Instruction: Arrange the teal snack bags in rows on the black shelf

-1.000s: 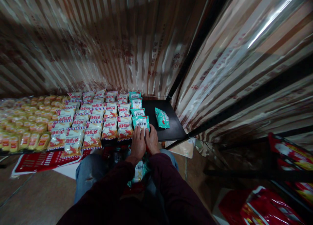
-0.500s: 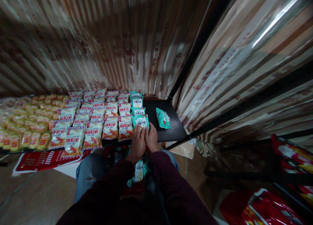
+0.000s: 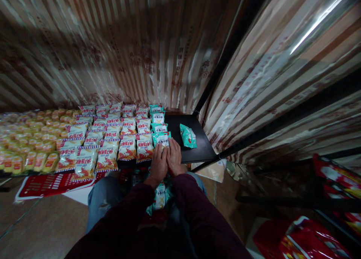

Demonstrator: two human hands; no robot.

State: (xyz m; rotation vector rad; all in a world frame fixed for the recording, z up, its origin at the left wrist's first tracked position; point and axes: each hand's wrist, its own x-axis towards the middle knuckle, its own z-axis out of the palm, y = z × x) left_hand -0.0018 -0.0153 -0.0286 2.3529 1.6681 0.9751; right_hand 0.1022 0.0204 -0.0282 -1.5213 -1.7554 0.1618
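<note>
Side by side at the front of a black shelf (image 3: 201,148), my left hand (image 3: 158,164) and my right hand (image 3: 174,157) lie flat, fingers stretched, on the near end of a teal snack packet (image 3: 161,138). That packet closes a row of teal packets running back to the wall. One more teal packet (image 3: 187,135) lies loose on the shelf to the right. Several teal packets (image 3: 160,196) rest in my lap between my arms.
Rows of red-and-white snack packets (image 3: 107,138) fill the shelf left of my hands, with yellow packets (image 3: 25,138) further left. Striped foil sheeting (image 3: 126,52) walls the back and right. Red bags (image 3: 299,238) lie at lower right, a red box (image 3: 50,184) on the floor.
Both hands have slid slightly forward over the front teal packet, pressing it toward the row. The rest is as before.
</note>
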